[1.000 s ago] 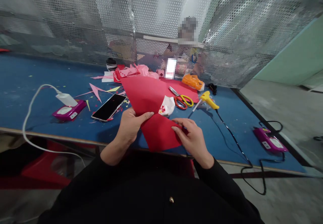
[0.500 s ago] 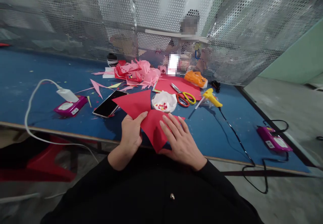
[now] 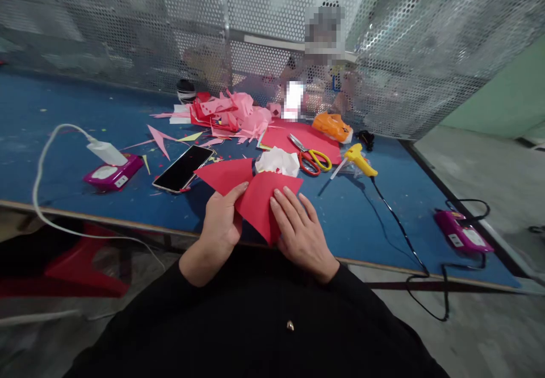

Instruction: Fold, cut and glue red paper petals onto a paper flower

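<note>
A folded sheet of red paper (image 3: 258, 205) is held up between both hands over the table's near edge. My left hand (image 3: 221, 222) pinches its left side, thumb on top near the crease. Against the right side of the sheet lies my right hand (image 3: 300, 227), its fingers stretched flat over the surface and its thumb hidden behind. Just beyond the sheet, a crumpled white paper dish (image 3: 279, 159) with small red bits is partly covered by it. Scissors (image 3: 310, 159) with red and yellow handles rest to the dish's right.
A yellow glue gun (image 3: 360, 159) with a black cord lies at the right. To the left are a phone (image 3: 183, 168) and a purple power socket (image 3: 113, 172) with a white plug. Pink paper scraps (image 3: 238, 111) and an orange packet (image 3: 332, 127) lie before the perforated screen (image 3: 272, 15).
The red paper has shifted and its right half now bends up higher, covering more of the white dish. My right hand has moved slightly left and stays flat on the paper.
</note>
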